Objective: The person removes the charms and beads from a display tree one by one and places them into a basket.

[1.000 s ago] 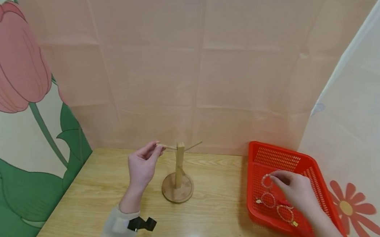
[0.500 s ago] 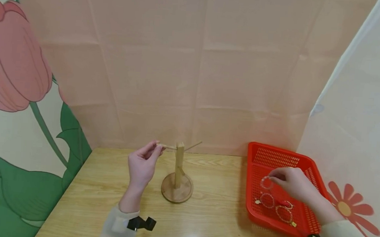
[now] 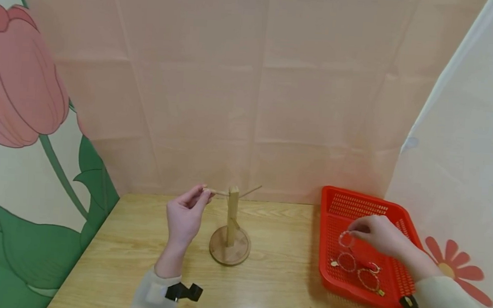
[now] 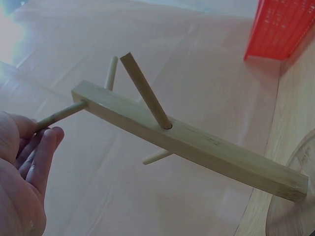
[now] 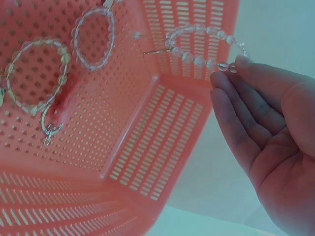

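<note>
A wooden peg stand (image 3: 231, 219) with a round base stands upright on the table. My left hand (image 3: 185, 216) pinches the end of its upper left peg (image 4: 61, 115) between thumb and fingers. Over the red basket (image 3: 324, 267), my right hand (image 3: 379, 235) pinches a beaded bracelet (image 5: 199, 44) by one side; the clear and pale pink beads hang as a loop, with a small charm dangling. Below it in the basket lie a pinkish bead bracelet (image 5: 93, 38), a yellowish bead bracelet (image 5: 37, 76) and a silvery ring-like piece (image 5: 49, 123) with a red tassel.
The light wooden table (image 3: 282, 269) runs back to a pinkish cloth backdrop (image 3: 249, 102). Further pegs stick out of the stand, one of them an upper right peg (image 3: 251, 191). Patterned cloth with a tulip (image 3: 22, 74) hangs on the left, and a flower print shows at right.
The right hand has risen slightly over the basket with the bracelet, its forearm swinging outward. The left hand keeps its pinch on the peg.
</note>
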Demonstrator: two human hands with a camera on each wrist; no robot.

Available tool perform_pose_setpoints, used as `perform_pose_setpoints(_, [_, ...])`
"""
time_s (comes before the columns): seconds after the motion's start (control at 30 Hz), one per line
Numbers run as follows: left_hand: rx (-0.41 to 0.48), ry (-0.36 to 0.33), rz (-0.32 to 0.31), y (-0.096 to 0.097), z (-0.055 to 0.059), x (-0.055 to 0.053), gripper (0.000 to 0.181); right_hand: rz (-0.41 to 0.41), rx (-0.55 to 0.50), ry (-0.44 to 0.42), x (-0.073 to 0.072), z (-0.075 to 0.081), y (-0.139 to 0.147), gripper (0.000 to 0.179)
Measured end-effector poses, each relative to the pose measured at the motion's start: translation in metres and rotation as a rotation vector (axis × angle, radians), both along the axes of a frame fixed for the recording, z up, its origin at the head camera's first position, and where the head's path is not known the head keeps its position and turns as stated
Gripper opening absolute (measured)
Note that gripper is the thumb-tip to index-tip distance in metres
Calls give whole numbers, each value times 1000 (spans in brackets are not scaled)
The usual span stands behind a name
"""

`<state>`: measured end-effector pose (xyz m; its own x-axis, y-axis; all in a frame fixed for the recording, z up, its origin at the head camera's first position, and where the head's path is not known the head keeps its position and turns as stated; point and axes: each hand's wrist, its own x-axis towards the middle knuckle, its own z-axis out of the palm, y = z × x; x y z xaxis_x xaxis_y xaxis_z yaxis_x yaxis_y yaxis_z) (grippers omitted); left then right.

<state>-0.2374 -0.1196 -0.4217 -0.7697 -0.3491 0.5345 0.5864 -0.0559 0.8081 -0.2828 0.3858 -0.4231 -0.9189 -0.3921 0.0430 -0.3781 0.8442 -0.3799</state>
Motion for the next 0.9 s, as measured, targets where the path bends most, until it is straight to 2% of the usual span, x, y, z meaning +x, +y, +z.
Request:
perform_pose_setpoints(0.43, [-3, -4, 7, -2, 0, -2, 17, -32, 40, -164, -19, -17, 17, 13])
perform_pose_setpoints(0.9, [-31, 6, 24, -5, 0, -1, 17, -55, 82, -142, -33, -30, 33, 11])
